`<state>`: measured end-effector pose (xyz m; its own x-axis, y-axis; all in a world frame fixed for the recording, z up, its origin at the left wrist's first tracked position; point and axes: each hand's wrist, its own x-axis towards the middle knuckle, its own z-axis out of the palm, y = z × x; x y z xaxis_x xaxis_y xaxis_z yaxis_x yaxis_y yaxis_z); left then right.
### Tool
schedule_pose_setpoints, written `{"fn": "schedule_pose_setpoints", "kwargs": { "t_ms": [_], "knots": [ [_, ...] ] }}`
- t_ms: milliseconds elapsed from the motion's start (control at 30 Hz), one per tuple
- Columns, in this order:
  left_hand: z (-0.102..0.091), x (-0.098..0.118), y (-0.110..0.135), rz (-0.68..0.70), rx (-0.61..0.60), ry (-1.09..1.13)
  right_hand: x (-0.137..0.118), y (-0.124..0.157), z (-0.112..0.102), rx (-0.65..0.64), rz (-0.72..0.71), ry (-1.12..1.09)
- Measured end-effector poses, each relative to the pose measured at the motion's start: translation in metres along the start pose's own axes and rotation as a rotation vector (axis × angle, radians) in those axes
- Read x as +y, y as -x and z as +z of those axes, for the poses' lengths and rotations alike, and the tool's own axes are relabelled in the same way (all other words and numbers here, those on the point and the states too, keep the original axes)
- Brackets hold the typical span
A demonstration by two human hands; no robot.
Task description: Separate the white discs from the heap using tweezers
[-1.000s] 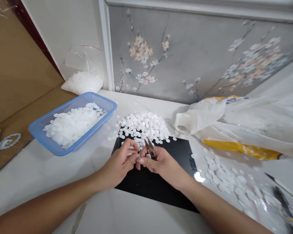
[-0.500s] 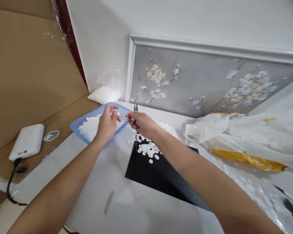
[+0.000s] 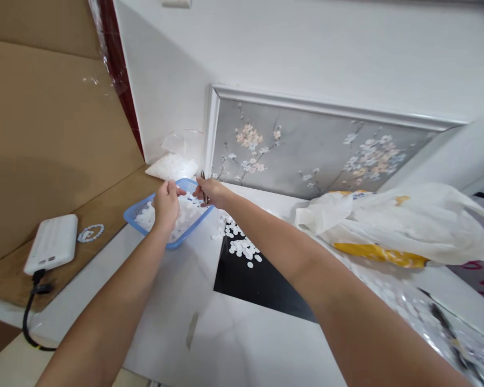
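Both my hands are stretched out over a blue plastic basket (image 3: 134, 215) full of small white discs. My left hand (image 3: 166, 203) hovers above the basket with its fingers curled together in a pinch; what it holds is too small to make out. My right hand (image 3: 210, 191) is closed around a small pair of metal snips (image 3: 203, 177), whose tips point upward. More white discs (image 3: 242, 246) lie heaped on the far end of a black mat (image 3: 262, 287) on the white table.
A clear bag of white discs (image 3: 173, 164) leans in the corner behind the basket. A white power bank (image 3: 51, 243) with a black cable lies on the brown board at left. A white-and-yellow plastic bag (image 3: 391, 228) sits at right, before a flower-painted panel (image 3: 306, 153).
Both hands left the black mat and reached far left over the blue basket, carrying the snips. The view lifted and swung, bringing the power bank and upper wall into sight.
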<state>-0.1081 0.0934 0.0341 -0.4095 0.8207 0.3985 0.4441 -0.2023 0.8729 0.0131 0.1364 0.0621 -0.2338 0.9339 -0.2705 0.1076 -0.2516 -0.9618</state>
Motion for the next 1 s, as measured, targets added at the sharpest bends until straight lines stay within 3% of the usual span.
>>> {"fn": "schedule_pose_setpoints", "kwargs": {
  "t_ms": [133, 333, 600, 767, 1000],
  "knots": [
    [-0.001, 0.008, 0.006, 0.104, 0.014, -0.034, -0.004, 0.009, -0.012, 0.012, -0.055, 0.003],
    [-0.004, 0.013, 0.007, 0.185, -0.033, -0.12, -0.007, 0.028, -0.047, 0.056, -0.047, -0.013],
    [-0.003, 0.006, 0.005, 0.212, -0.13, -0.345, 0.009, 0.07, -0.072, -0.129, 0.072, -0.086],
    [0.0, 0.015, 0.014, 0.204, -0.109, -0.42, 0.0, 0.067, -0.058, -0.22, 0.024, -0.079],
    [-0.006, 0.016, 0.006, 0.148, -0.015, -0.434, -0.024, 0.032, -0.017, -0.198, -0.127, 0.102]
  ]
}}
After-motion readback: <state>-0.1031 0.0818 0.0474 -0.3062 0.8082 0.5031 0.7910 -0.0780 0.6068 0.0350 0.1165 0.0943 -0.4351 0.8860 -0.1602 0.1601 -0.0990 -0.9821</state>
